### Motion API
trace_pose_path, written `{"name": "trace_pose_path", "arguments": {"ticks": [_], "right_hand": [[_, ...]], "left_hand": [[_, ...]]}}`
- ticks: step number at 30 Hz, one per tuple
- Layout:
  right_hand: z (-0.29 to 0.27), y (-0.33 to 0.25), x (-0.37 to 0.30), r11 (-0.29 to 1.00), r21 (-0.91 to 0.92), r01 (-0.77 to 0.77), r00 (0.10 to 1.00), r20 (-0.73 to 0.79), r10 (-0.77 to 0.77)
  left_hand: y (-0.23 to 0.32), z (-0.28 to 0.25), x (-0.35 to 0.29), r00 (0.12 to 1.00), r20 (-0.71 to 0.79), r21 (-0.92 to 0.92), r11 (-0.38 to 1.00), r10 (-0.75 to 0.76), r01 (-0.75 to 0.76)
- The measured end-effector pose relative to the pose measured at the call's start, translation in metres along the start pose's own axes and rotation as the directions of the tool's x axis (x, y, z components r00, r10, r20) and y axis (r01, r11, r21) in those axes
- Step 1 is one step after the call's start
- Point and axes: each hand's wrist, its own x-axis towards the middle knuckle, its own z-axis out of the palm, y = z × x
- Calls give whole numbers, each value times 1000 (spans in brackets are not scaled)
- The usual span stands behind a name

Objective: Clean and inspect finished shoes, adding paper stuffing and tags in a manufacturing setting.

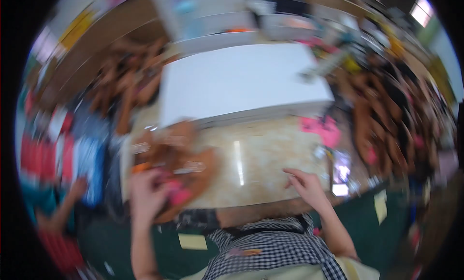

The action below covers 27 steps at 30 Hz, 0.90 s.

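Much of the picture is smeared by motion. At the left of the marbled tabletop (251,159), my left hand (145,192) is at the near edge of a group of brown curved pieces (200,161). Its fingers look curled together, and what they hold, if anything, is blurred. A bright pink piece (179,192) lies beside those fingers, and an orange bit (141,167) shows just beyond them. My right hand (307,187) hovers over the tabletop's right part, index finger stretched out and the others partly bent, with nothing visible in it.
A large white box or board (241,82) spans the table's far side. Brown elongated pieces are heaped at far left (128,82) and right (382,115). Pink scraps (321,130) and a lit phone-like screen (341,171) lie at right. Another person's hand (77,187) shows at the left edge.
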Motion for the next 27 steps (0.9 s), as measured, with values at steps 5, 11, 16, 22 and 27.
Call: {"name": "trace_pose_path", "arguments": {"ticks": [5, 11, 16, 22, 27], "right_hand": [[-47, -4, -16, 996, 63, 70, 980, -192, -57], [-121, 54, -81, 984, -137, -112, 944, -325, 62], [-266, 133, -134, 880, -304, -365, 656, -755, 11], [-436, 196, -114, 606, -657, -448, 691, -685, -231], [-480, 230, -83, 553, -630, -545, 819, -540, 193]], "left_hand": [[-120, -104, 189, 973, -231, 341, 937, 6, 75], [-60, -43, 346, 814, -353, 114, 885, 460, -451], [173, 89, 260, 782, 35, 24, 782, 622, -623], [332, 161, 183, 625, 365, -139, 705, 690, -696], [375, 177, 160, 498, 470, -154, 623, 729, -767]]}}
